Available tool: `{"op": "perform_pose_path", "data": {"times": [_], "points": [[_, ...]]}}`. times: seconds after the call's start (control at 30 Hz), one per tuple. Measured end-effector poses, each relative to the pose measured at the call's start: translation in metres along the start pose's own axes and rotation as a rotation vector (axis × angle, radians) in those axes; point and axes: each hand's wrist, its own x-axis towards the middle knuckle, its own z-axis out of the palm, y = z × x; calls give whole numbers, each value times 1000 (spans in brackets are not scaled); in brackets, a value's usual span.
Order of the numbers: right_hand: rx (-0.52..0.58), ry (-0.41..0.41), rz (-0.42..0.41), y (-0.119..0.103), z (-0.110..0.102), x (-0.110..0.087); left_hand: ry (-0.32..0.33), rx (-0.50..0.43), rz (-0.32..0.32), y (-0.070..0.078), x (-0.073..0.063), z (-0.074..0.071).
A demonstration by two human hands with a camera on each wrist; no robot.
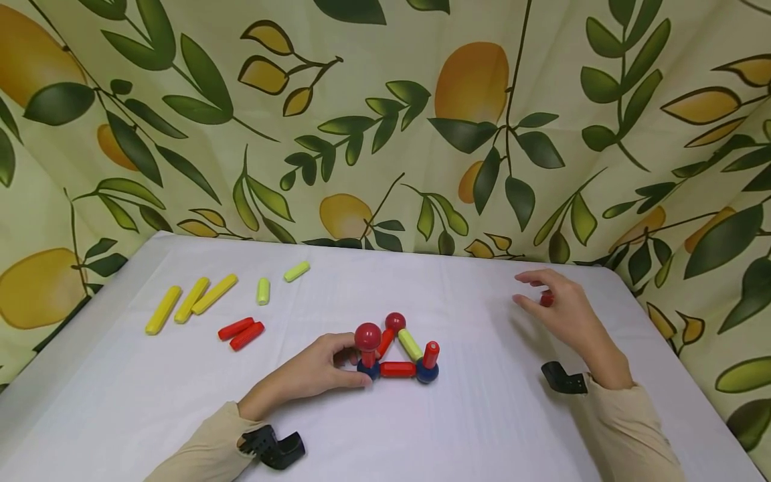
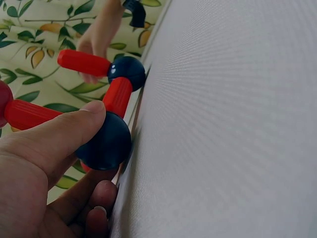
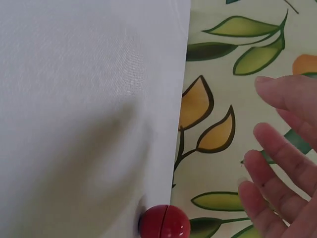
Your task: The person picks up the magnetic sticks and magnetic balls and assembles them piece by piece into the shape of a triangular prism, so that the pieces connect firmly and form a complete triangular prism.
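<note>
A small structure of rods and balls stands mid-table: a flat triangle of red rods [image 1: 397, 369] and a yellow-green rod [image 1: 409, 344], with red balls [image 1: 367, 335] and dark blue balls [image 1: 426, 374] at the corners. My left hand [image 1: 359, 365] pinches the near-left dark blue ball [image 2: 105, 145] between thumb and fingers. My right hand [image 1: 530, 290] hovers at the right of the table with its fingers [image 3: 277, 163] spread and straight. A loose red ball [image 3: 164, 222] lies on the cloth just under it, apart from the fingers.
Three long yellow rods [image 1: 191, 299], two short green rods [image 1: 263, 290] and two red rods [image 1: 241, 332] lie at the left on the white table [image 1: 482, 428]. A leaf-and-lemon print cloth [image 1: 385, 134] hangs behind and at the sides.
</note>
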Motion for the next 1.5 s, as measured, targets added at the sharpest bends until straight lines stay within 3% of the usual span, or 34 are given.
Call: {"op": "perform_pose_path", "data": {"times": [0.63,1.3,1.5], "points": [[7,-102,138,29,0,-6,1,-9,16,-2,1,-1],[56,-331,306,29,7,-9,-3,-18,22,0,0,-1],[73,-342,306,23,9,-7,1,-10,14,0,1,-1]]}}
